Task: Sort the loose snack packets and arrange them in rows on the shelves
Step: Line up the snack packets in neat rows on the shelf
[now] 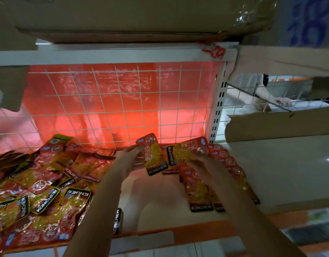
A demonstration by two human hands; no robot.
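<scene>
Toward the shelf's back right corner: we hold two glossy red-and-yellow foil snack packets just in front of the white wire grid back panel [122, 101].
Left hand [129, 161]: fingers pinch the left edge of the upright packet [153, 154], its long axis running front to back, black band nearest us.
Right hand [206, 165]: grips the sideways packet [187, 151], long axis along the back edge, black band toward the left.
Key relation: the overlapping row of packets [225, 164] lies under and right of our right hand, by the shelf's right edge; that hand is nearer.
Loose pile [39, 191]: heaped over the white shelf board's [156, 201] left half.
Writing: "KONCHEW" in white on each black band; other print we cannot read.
</scene>
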